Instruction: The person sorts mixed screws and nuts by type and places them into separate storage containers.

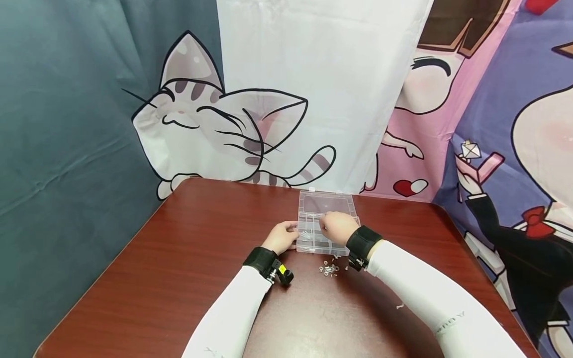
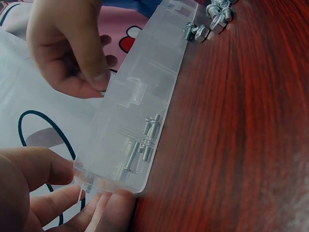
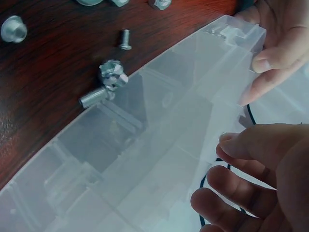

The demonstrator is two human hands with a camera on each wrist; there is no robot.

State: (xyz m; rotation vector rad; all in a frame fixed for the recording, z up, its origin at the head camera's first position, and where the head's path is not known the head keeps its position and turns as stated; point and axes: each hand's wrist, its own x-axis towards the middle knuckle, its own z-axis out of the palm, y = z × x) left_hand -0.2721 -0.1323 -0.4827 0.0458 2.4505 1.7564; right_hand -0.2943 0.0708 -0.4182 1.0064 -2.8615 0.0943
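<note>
A clear plastic compartment box (image 1: 313, 244) stands on the table with its lid (image 1: 327, 202) raised at the back. My left hand (image 1: 281, 237) holds the box's left end, thumb and fingers about its corner in the left wrist view. Over the compartments, my right hand (image 1: 338, 227) pinches a tiny metal piece (image 2: 103, 93) between thumb and forefinger; its kind is too small to tell. Several screws (image 2: 147, 140) lie in the left end compartment, seen through the wall. In front of the box lies a loose group of small bolts and nuts (image 1: 329, 270).
Close to the box's front wall lie a short screw (image 3: 125, 39) and a bolt (image 3: 94, 97). The brown tabletop (image 1: 192, 258) spreads to both sides. A cloth backdrop (image 1: 322, 74) with cartoon figures hangs behind it. A small pale scrap (image 1: 400, 306) lies beside the right sleeve.
</note>
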